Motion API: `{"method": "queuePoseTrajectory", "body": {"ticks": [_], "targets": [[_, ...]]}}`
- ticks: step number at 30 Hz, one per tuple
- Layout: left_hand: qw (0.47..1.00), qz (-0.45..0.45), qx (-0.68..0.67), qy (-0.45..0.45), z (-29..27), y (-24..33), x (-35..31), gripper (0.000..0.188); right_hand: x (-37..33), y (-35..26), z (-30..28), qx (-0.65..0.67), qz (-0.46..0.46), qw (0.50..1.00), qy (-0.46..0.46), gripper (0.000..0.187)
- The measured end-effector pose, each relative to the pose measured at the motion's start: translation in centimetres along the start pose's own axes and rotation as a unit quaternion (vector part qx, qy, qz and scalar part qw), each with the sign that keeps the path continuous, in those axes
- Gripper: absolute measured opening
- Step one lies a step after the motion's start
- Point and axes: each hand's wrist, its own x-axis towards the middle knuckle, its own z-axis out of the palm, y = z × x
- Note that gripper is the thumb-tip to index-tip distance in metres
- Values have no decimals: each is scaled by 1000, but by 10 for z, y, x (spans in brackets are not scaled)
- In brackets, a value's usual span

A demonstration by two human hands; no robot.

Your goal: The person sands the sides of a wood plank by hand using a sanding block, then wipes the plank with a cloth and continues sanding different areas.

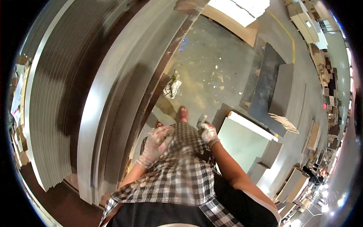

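Observation:
My left hand (155,143), in a thin, whitish glove with reddish stains, hovers over the left side of my black-and-white checked apron (174,178). Its fingers are loosely bent and a little blurred, with a gap at the thumb and nothing visible between them. In a similar glove, my right hand (209,134) is closed beside the apron's right edge. A small greyish blur shows just beyond its fingertips; whether it is held, I cannot make out. Closest to my left hand is the long stack of grey sheets (117,94) on my left.
More grey sheets (49,98) are stacked farther left. A crumpled wrapper (173,86) lies on the stained floor (215,64) ahead of my feet. A pale green board (242,145) is low at my right. Beyond it stands a grey board stack (283,89). White sheets (242,9) lie far ahead.

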Motion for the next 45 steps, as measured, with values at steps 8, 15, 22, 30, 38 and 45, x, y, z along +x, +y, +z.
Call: {"method": "queuePoseTrajectory", "body": {"ticks": [8, 15, 22, 30, 38, 45], "targets": [[971, -198, -72, -112, 134, -144, 23, 34, -24, 47, 13, -391, -173, 902, -57, 34], [939, 143, 284, -134, 301, -505, 35, 25, -47, 174, -14, 441, 156, 883, -53, 55], [855, -261, 314, -321, 372, -655, 161, 59, -65, 155, -30, 628, 152, 762, -38, 70], [843, -304, 282, -343, 400, -709, 191, 58, -60, 123, -37, 618, 154, 770, 35, 55], [960, -243, -44, -130, 325, -552, 174, 57, -57, 143, -22, 584, 167, 793, 45, 65], [920, -217, -236, -227, 227, -263, 131, 56, -52, 205, 3, 829, 100, 549, -41, 44]]}}
